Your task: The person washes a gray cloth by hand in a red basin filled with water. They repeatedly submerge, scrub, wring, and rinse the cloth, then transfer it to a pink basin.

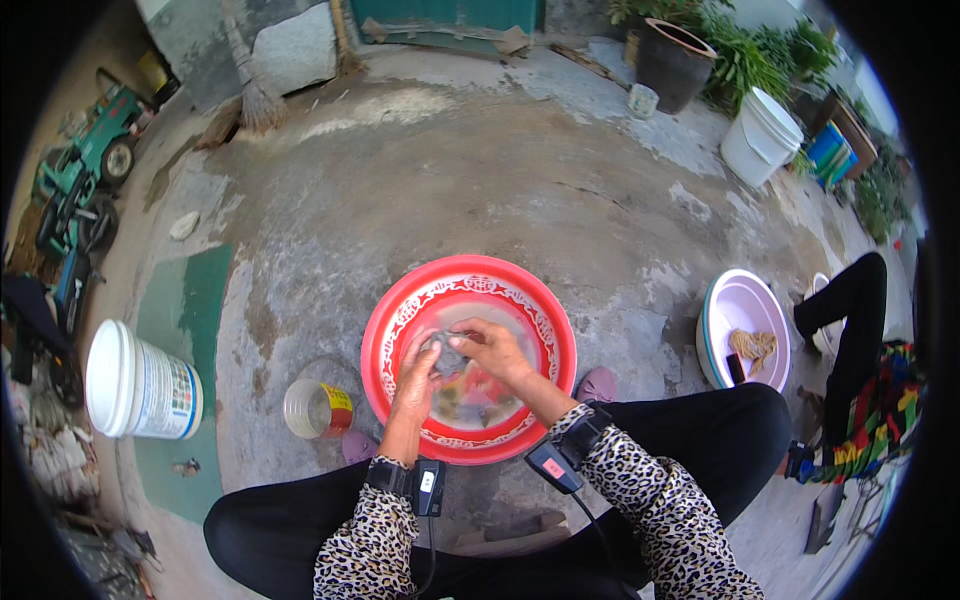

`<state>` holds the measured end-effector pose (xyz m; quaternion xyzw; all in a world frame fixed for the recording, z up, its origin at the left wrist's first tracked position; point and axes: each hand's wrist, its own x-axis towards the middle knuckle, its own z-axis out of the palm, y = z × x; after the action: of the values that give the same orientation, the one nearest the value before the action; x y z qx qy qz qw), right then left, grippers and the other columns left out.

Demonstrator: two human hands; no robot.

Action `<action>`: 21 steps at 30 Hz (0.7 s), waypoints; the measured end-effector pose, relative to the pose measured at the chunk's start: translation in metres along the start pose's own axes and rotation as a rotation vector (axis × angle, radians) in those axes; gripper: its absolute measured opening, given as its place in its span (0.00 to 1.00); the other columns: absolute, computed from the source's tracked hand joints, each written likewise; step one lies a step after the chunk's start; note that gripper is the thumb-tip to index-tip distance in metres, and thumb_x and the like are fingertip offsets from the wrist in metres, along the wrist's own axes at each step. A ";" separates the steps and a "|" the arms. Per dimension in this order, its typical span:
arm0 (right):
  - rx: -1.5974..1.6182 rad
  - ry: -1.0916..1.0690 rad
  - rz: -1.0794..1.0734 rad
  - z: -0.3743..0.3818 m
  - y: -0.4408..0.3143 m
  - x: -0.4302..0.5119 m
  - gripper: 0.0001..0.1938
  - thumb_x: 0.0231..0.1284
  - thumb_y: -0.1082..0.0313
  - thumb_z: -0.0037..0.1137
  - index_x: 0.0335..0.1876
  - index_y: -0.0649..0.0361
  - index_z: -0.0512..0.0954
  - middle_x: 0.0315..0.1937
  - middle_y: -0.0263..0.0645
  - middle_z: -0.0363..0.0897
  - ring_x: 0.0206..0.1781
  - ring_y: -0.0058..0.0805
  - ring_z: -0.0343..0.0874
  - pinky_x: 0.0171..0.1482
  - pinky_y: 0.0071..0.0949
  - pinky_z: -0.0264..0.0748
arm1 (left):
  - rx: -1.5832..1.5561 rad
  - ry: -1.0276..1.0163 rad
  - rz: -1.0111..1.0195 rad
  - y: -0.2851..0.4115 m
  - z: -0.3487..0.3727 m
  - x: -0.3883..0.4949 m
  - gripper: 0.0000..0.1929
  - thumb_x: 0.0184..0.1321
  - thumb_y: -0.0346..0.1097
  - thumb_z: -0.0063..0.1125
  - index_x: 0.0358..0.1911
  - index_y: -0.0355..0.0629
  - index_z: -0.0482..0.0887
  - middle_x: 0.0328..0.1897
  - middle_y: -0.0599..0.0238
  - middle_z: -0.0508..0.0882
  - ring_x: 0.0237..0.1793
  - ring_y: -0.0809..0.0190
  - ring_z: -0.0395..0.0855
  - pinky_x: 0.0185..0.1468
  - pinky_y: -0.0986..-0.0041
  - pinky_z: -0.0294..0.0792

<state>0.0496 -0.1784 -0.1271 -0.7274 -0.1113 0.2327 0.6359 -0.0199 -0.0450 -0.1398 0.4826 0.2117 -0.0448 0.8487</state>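
Observation:
Between my legs, a red plastic basin (375, 330) with a white pattern inside its rim holds cloudy water (517, 337). My left hand (414, 373) and my right hand (495, 351) both grip a small grey lump (450, 354) above the water. Whether the lump is wet cloth or a clay-like mass cannot be told. My left fingers curl around its left side, while my right thumb and fingers press on its upper right. Red and yellow patches show through the water below my hands; whether they are printed on the basin floor is unclear.
A clear plastic tub (306, 409) stands left of the basin, and a white bucket (142, 382) lies farther left. To the right, nested basins (709, 330) hold a tan cloth (752, 346). Another person's bent leg (855, 322) is at the far right.

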 end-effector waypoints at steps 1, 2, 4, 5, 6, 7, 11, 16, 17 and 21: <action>-0.022 0.028 -0.007 0.003 0.001 -0.003 0.14 0.47 0.66 0.60 0.41 0.61 0.76 0.31 0.38 0.77 0.34 0.26 0.75 0.39 0.25 0.73 | -0.018 0.011 -0.014 0.000 -0.001 0.000 0.21 0.56 0.46 0.49 0.53 0.51 0.66 0.49 0.62 0.74 0.48 0.60 0.74 0.44 0.61 0.71; -0.062 0.051 -0.065 0.004 0.002 -0.004 0.16 0.46 0.66 0.61 0.42 0.61 0.75 0.32 0.38 0.77 0.34 0.26 0.76 0.40 0.26 0.73 | -0.032 0.030 -0.018 0.001 -0.002 0.000 0.20 0.57 0.47 0.47 0.52 0.51 0.67 0.49 0.63 0.73 0.49 0.59 0.73 0.44 0.61 0.70; -0.070 0.036 -0.193 0.008 0.004 -0.007 0.20 0.42 0.65 0.63 0.44 0.60 0.74 0.35 0.39 0.77 0.36 0.28 0.76 0.41 0.27 0.73 | -0.134 0.010 -0.045 0.001 -0.003 -0.001 0.20 0.57 0.50 0.44 0.51 0.52 0.68 0.50 0.64 0.74 0.49 0.59 0.73 0.44 0.60 0.69; -0.078 0.021 -0.201 0.010 0.004 -0.007 0.21 0.42 0.65 0.63 0.45 0.60 0.73 0.35 0.38 0.76 0.37 0.28 0.75 0.41 0.27 0.73 | -0.185 0.008 -0.057 0.002 -0.003 -0.001 0.19 0.58 0.51 0.42 0.50 0.52 0.69 0.50 0.64 0.74 0.49 0.59 0.72 0.44 0.60 0.69; -0.073 -0.004 -0.228 0.011 0.004 -0.008 0.22 0.42 0.66 0.64 0.46 0.60 0.72 0.36 0.38 0.76 0.38 0.27 0.75 0.42 0.27 0.73 | -0.190 0.017 -0.033 0.002 -0.002 -0.001 0.20 0.58 0.53 0.41 0.49 0.53 0.70 0.50 0.63 0.74 0.49 0.59 0.72 0.43 0.61 0.69; -0.093 0.005 -0.237 0.011 0.003 -0.008 0.23 0.41 0.66 0.64 0.46 0.60 0.71 0.37 0.38 0.76 0.38 0.26 0.75 0.42 0.27 0.73 | -0.209 -0.013 -0.032 0.003 -0.001 0.000 0.20 0.58 0.53 0.41 0.49 0.52 0.70 0.50 0.63 0.74 0.49 0.60 0.72 0.43 0.62 0.69; 0.224 -0.058 -0.229 0.012 -0.001 -0.006 0.19 0.44 0.71 0.60 0.46 0.59 0.72 0.36 0.37 0.75 0.40 0.26 0.74 0.43 0.28 0.73 | -0.287 -0.025 -0.022 0.006 0.000 0.003 0.21 0.58 0.55 0.38 0.46 0.50 0.72 0.46 0.63 0.76 0.45 0.59 0.74 0.41 0.63 0.68; 0.150 0.168 -0.239 0.008 -0.007 -0.007 0.13 0.51 0.65 0.54 0.42 0.60 0.73 0.37 0.41 0.75 0.43 0.34 0.73 0.45 0.32 0.70 | -0.350 -0.056 -0.049 0.007 0.004 0.004 0.21 0.57 0.56 0.39 0.45 0.49 0.73 0.44 0.61 0.78 0.43 0.55 0.76 0.44 0.56 0.67; 0.071 0.219 -0.283 0.009 -0.008 -0.007 0.13 0.53 0.63 0.52 0.42 0.61 0.74 0.38 0.42 0.75 0.44 0.36 0.73 0.46 0.33 0.70 | -0.356 -0.064 -0.061 0.006 0.007 0.005 0.21 0.57 0.56 0.40 0.46 0.50 0.73 0.45 0.61 0.77 0.44 0.54 0.75 0.45 0.55 0.67; -0.401 0.246 -0.398 0.021 -0.011 -0.014 0.13 0.56 0.56 0.45 0.39 0.56 0.74 0.40 0.41 0.74 0.46 0.39 0.69 0.46 0.40 0.63 | -0.462 -0.021 -0.062 -0.011 0.030 0.006 0.19 0.60 0.50 0.42 0.49 0.48 0.72 0.47 0.65 0.76 0.48 0.62 0.74 0.53 0.67 0.66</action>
<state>0.0286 -0.1648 -0.1156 -0.8250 -0.2176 -0.0127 0.5213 -0.0085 -0.0749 -0.1377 0.2682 0.2221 -0.0263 0.9370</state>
